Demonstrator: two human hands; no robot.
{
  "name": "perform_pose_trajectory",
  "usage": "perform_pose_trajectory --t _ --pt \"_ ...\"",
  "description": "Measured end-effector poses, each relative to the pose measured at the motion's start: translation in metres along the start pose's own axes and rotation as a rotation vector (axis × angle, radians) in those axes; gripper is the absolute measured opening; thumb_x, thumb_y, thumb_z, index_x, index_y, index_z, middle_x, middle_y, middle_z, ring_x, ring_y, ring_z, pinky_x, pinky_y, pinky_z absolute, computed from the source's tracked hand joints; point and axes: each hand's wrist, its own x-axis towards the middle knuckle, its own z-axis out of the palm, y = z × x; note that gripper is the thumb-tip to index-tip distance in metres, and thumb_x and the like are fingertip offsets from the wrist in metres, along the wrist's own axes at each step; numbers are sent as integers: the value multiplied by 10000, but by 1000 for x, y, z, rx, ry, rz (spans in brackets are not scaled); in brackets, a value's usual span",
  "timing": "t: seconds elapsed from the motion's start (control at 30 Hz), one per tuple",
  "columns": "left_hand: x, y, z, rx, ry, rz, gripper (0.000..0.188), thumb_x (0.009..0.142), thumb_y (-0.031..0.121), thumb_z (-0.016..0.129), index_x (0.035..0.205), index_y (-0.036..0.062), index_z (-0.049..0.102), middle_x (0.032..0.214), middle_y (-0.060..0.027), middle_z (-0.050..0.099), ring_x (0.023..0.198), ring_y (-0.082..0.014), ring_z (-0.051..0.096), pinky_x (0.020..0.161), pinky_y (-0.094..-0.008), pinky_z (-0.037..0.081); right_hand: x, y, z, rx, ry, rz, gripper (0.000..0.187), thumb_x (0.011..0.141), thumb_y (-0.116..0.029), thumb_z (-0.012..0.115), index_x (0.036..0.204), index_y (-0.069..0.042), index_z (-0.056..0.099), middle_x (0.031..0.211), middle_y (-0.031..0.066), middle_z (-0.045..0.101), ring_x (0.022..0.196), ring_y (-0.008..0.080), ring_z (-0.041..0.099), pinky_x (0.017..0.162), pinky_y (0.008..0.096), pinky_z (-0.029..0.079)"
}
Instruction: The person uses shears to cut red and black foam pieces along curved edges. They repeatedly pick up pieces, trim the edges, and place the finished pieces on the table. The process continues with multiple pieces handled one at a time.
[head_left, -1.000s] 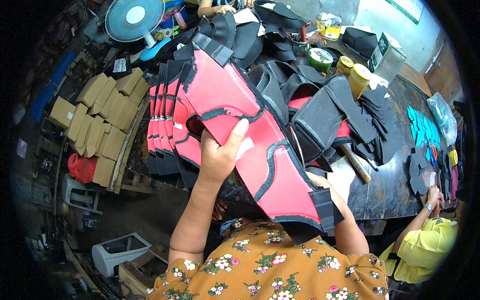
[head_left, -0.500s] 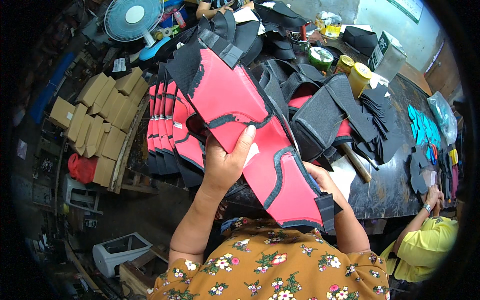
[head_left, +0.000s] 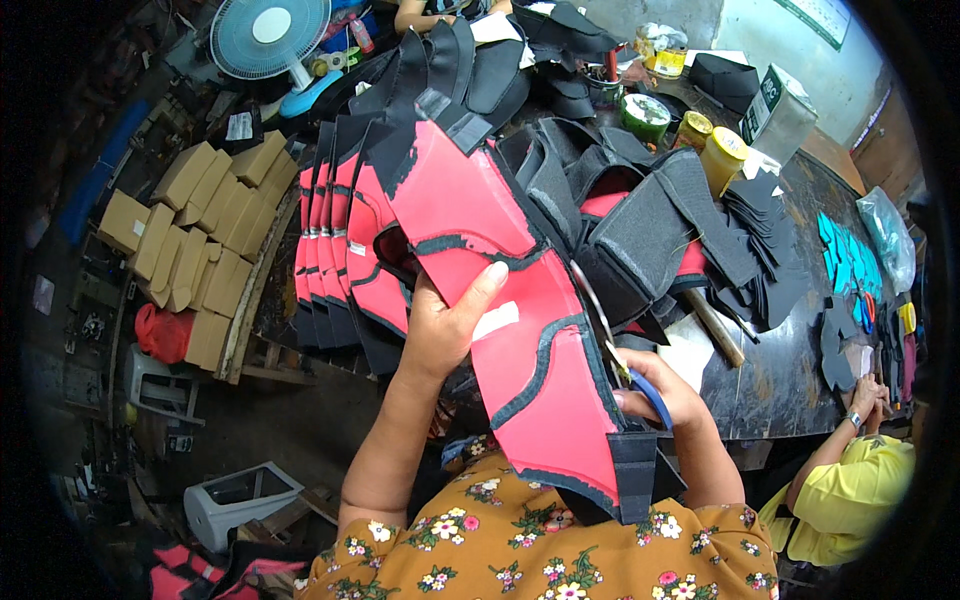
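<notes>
A long pinkish-red padded fabric piece (head_left: pixel 560 375) with black edging, black tabs at its ends and a small white label lies slantwise before my chest. My left hand (head_left: pixel 437 335) is closed on its left edge, the thumb on top and the fingers hidden beneath. In my right hand (head_left: pixel 672 392) is a pair of scissors (head_left: pixel 652 398) with blue handles, beside the piece's right edge. One blade points up along that edge; whether it touches the fabric I cannot tell.
Similar red and black pieces (head_left: pixel 375 285) stand in a row on my left. Black padded parts (head_left: pixel 640 240) are heaped ahead, near jars (head_left: pixel 722 160) and a wooden-handled tool (head_left: pixel 715 325). Cardboard boxes (head_left: pixel 180 265) and a fan (head_left: pixel 270 40) are farther left. A person in yellow (head_left: pixel 850 490) sits at right.
The padded piece has come lower and turned steeper, its lower end nearer my body. The scissors in my right hand have come into sight. More red and black fabric shows at the lower left.
</notes>
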Motion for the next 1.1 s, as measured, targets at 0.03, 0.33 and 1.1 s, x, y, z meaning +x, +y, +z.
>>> perform_pose_trajectory --t 0.03,0.33,1.1 --pt "0 -1 0 3 0 -8 202 909 55 683 1102 5 646 1061 -48 671 949 -131 633 838 -291 505 2 0 -2 -40 -48 -74 223 876 -202 733 899 -46 575 826 -13 538 772 72 461 685 244 404" --pt "-21 -12 24 -12 -57 -51 172 918 67 680 1076 9 643 1003 -39 678 905 -123 632 807 -282 506 16 -1 0 -210 12 -257 396 884 -292 698 1127 -25 536 968 72 570 898 161 547 851 313 454" --pt "-53 -31 40 59 -205 -14 324 912 106 705 1204 14 597 1166 -70 641 1076 -150 592 948 -318 468 13 21 -9 170 -3 -107 360 892 -115 701 1213 15 600 1157 49 645 1038 94 575 907 275 483"
